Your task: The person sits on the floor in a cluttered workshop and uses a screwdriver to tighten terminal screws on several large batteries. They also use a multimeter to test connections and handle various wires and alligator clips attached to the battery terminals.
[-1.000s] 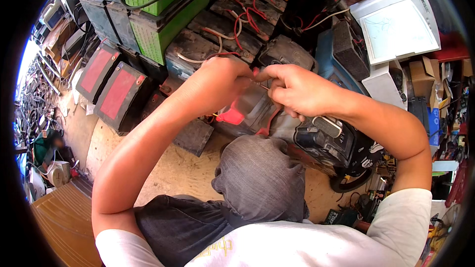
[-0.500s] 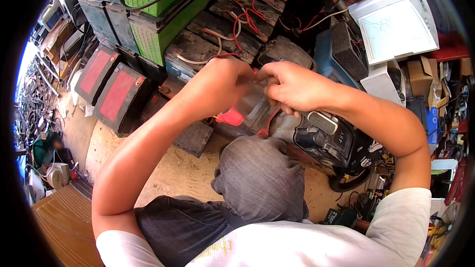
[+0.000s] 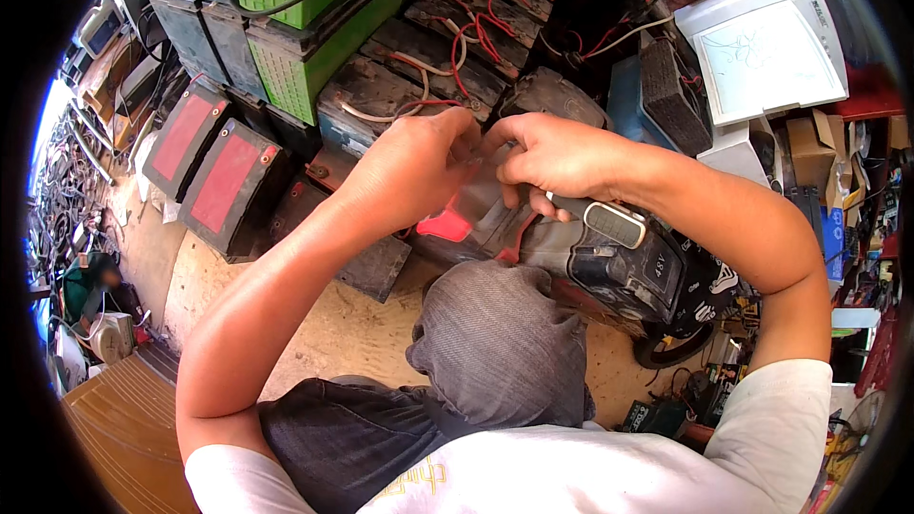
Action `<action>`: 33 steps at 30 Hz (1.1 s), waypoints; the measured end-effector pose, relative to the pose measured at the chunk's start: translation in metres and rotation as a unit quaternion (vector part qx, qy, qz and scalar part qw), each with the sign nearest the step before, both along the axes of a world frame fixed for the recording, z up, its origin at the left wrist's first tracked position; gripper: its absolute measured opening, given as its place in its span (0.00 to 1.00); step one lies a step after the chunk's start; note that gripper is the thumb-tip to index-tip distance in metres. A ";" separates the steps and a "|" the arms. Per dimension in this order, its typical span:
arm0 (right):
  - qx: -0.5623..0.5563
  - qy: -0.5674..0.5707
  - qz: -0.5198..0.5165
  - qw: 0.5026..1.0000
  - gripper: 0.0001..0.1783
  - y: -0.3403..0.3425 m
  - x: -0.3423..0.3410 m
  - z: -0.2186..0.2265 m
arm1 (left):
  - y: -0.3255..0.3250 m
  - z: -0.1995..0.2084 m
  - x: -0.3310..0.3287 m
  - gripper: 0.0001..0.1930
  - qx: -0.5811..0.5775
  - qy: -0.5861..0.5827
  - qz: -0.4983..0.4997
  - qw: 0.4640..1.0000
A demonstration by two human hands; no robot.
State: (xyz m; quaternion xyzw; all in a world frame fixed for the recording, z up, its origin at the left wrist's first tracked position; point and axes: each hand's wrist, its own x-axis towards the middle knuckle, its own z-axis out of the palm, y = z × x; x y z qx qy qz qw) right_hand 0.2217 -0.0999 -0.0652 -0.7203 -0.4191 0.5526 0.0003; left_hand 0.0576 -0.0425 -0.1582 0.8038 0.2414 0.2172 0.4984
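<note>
My left hand (image 3: 428, 160) is closed in a pinch over the dark casing of a battery pack (image 3: 500, 214). What its fingertips hold is hidden. Beside it, my right hand (image 3: 566, 167) has its thumb and forefinger bent toward the left fingertips. A tool with a grey ribbed handle (image 3: 614, 226) sticks out from under the curled lower fingers of that hand; its working end cannot be seen. Below my left hand lies a red plastic piece (image 3: 445, 225). A black battery case (image 3: 633, 271) stands just right of the pack. A red wire (image 3: 433, 104) passes behind my left hand.
Two dark batteries with red tops (image 3: 224, 181) stand at left. Green and grey batteries (image 3: 286, 62) are stacked behind them. Several wired batteries (image 3: 419, 62) stand at the far side. A white device (image 3: 766, 43) is at far right. Dusty floor (image 3: 314, 338) shows nearer.
The grey-handled tool has shifted slightly up and left and shows more of its neck under my right fingers. Both hands have moved a little, staying close together.
</note>
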 end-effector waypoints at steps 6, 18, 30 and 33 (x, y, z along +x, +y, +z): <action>-0.007 0.040 -0.041 0.998 0.29 0.001 0.003 -0.006 | 0.001 -0.003 0.002 0.09 -0.056 0.007 0.003 0.998; 0.002 0.045 -0.068 0.997 0.17 0.007 -0.004 -0.020 | 0.008 0.000 0.001 0.13 -0.031 0.023 -0.002 0.999; -0.031 -0.020 0.032 0.999 0.10 0.026 -0.003 -0.030 | 0.012 -0.011 -0.008 0.19 0.097 0.016 -0.035 0.995; -0.042 -0.011 0.040 0.998 0.11 0.032 0.000 -0.034 | 0.014 -0.011 -0.008 0.19 0.099 0.033 -0.027 0.994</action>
